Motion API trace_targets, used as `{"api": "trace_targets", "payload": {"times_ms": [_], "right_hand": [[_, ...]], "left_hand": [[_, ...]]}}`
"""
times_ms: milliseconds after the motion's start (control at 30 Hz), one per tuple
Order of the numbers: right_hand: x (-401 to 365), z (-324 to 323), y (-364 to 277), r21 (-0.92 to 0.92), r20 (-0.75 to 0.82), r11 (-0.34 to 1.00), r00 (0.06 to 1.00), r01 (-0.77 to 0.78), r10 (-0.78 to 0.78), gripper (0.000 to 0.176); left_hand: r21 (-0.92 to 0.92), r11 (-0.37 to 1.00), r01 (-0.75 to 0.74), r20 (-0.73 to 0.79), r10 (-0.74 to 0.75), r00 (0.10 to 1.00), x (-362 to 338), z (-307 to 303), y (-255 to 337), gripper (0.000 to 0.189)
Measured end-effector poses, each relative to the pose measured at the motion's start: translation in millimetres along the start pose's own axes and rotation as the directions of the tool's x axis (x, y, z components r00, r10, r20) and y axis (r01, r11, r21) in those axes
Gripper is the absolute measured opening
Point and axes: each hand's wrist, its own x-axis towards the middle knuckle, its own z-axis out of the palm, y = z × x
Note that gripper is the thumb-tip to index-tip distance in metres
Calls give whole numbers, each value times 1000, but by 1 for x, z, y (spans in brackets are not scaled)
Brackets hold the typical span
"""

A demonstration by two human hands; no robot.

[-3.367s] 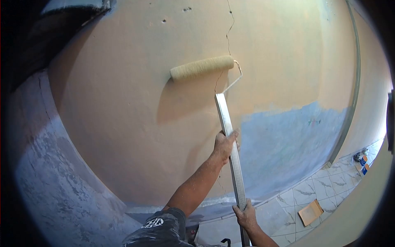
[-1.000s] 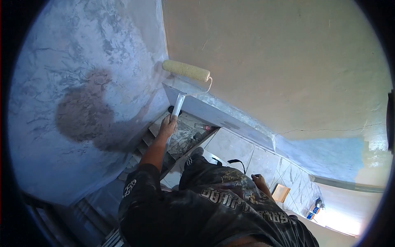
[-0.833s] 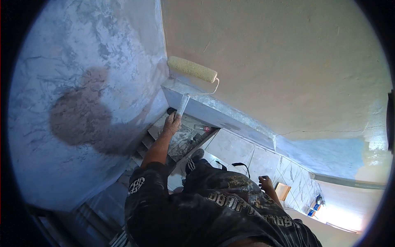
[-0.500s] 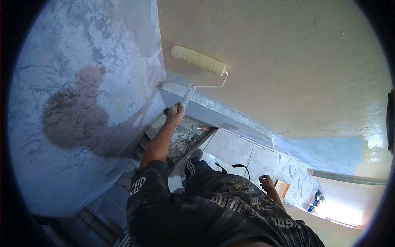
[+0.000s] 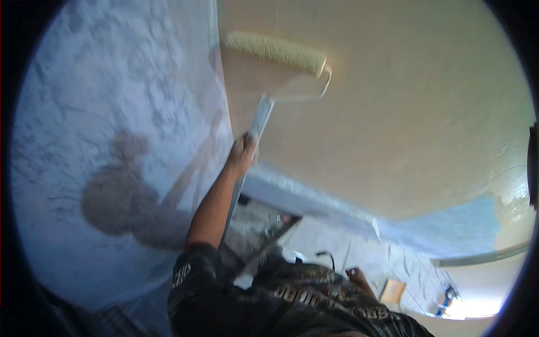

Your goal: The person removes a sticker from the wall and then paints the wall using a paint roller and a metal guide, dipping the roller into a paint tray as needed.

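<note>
My left hand [image 5: 243, 154] is closed round the pale, paint-smeared handle of a paint roller [image 5: 275, 51], with the arm stretched out ahead. The roller's cream, fluffy sleeve lies close over the beige wall [image 5: 382, 112], near the corner with the mottled wall. Its wire frame bends from the sleeve's right end back to the handle. Low by my right side, my right hand [image 5: 355, 274] has its fingers curled; it is small and blurred, and I cannot tell whether anything is in it.
A mottled blue-white wall [image 5: 106, 84] stands at left, bearing shadows. Below the beige wall runs a rough ledge [image 5: 314, 192]. Pale floor tiles [image 5: 320, 238] lie beneath, with an orange-brown, tray-like thing [image 5: 393, 291] at right. A blue-grey patch [image 5: 449, 224] marks the lower wall.
My left hand has moved the roller upward along the beige wall, and the sleeve now sits higher in view. The view has shifted, so the floor and my body appear lower.
</note>
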Motion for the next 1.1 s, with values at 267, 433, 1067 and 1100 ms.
{"api": "trace_targets", "payload": {"times_ms": [267, 433, 1067, 1100], "right_hand": [[100, 57, 55, -39, 247, 966, 939, 257, -240, 51], [129, 70, -13, 69, 195, 994, 976, 86, -98, 48], [157, 104, -3, 299, 169, 953, 986, -57, 6, 38], [155, 112, 9, 316, 174, 945, 984, -88, 33, 37]], "left_hand": [[22, 1000, 9, 33, -10, 999, 8, -11, 121, 49], [4, 999, 41, 16, -41, 999, 2, -10, 109, 46], [176, 929, -325, -60, 340, 939, 81, 25, 362, 60], [180, 937, -300, -47, 313, 949, 81, 26, 354, 60]]}}
